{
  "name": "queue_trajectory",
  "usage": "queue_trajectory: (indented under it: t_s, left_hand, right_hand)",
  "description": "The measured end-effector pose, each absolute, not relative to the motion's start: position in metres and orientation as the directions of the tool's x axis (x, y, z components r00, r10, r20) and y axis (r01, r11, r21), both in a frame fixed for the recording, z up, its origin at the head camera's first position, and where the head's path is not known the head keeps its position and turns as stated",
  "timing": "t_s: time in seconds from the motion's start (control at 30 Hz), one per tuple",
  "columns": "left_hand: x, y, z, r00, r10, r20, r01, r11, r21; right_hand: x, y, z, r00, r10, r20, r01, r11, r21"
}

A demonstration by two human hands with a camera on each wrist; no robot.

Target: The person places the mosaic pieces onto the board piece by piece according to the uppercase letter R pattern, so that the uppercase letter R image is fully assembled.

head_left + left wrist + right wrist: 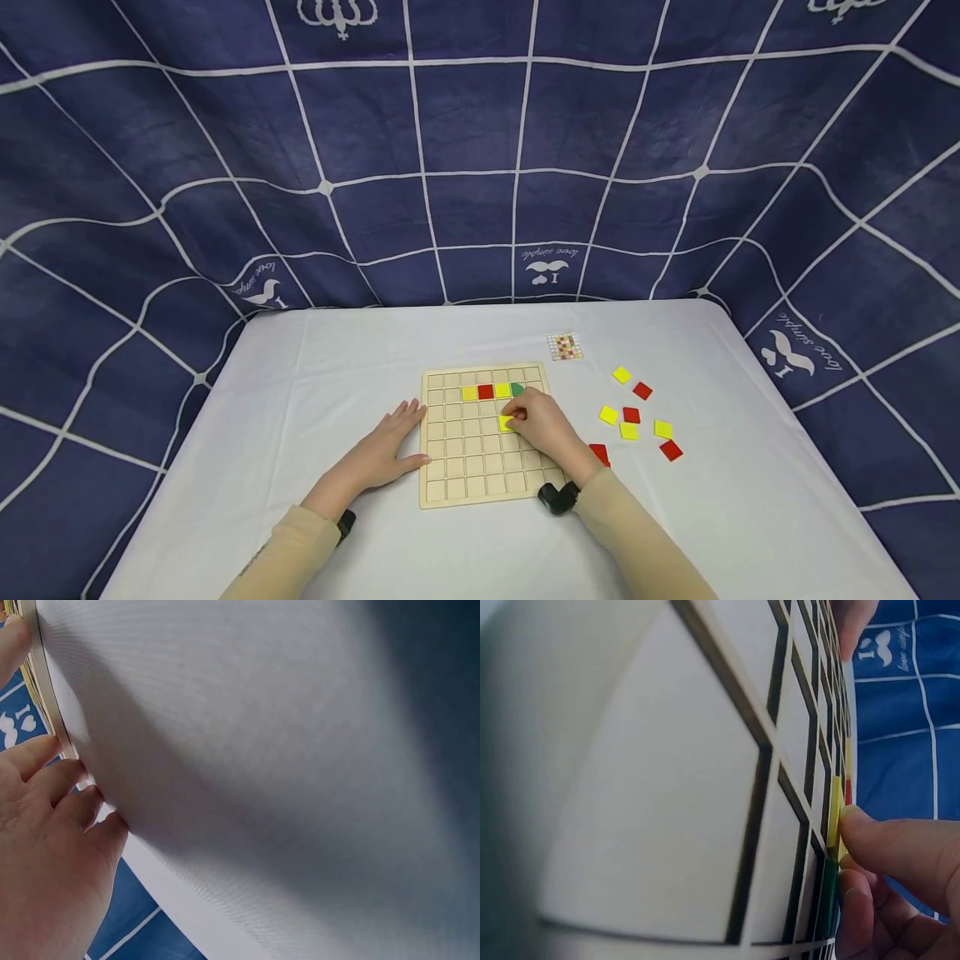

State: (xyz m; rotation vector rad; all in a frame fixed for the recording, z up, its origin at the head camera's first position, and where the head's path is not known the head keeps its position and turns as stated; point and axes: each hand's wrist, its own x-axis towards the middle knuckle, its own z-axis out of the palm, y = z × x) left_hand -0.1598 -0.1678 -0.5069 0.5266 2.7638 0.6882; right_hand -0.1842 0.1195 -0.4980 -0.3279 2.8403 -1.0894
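A light wooden grid board (455,468) lies on the white table. Along one upper row sit a yellow tile (468,393), a red tile (486,392), another yellow tile (502,390) and a green piece (517,389), partly covered by fingers. My right hand (545,425) pinches a yellow square tile (506,424) between thumb and fingers, low over the squares below that row; in the right wrist view the thumb (900,844) presses against it. At the board's left edge my left hand (384,448) rests with fingers spread, its fingertips right at the rim.
Loose yellow tiles (608,414) and red tiles (671,450) lie scattered right of the board. More red (598,452) shows beside my right wrist. A small printed pattern card (565,346) lies beyond the board's far right corner. A dark blue checked curtain (472,208) surrounds the table.
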Motion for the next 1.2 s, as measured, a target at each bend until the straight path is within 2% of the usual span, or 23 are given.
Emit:
queue_trajectory:
  t_s: [0.2, 0.43, 0.97, 1.2]
  left_hand:
    - [-0.160, -0.167, -0.508, -0.909, 0.391, -0.146, 0.281, 0.831, 0.480]
    - [-0.161, -0.168, -0.508, -0.908, 0.392, -0.149, 0.279, 0.830, 0.482]
    - [-0.161, -0.166, -0.509, -0.906, 0.389, -0.168, 0.266, 0.830, 0.490]
    - [-0.161, -0.168, -0.507, -0.901, 0.404, -0.159, 0.279, 0.819, 0.502]
  right_hand:
    - [-0.182, 0.128, -0.493, -0.981, -0.192, -0.012, -0.122, 0.667, -0.735]
    - [-0.182, 0.157, -0.482, -0.993, -0.066, -0.099, 0.041, 0.588, -0.808]
    - [-0.177, 0.259, -0.484, -0.980, 0.125, -0.153, 0.197, 0.588, -0.785]
    - [-0.167, 0.282, -0.495, -0.967, 0.180, -0.182, 0.256, 0.632, -0.732]
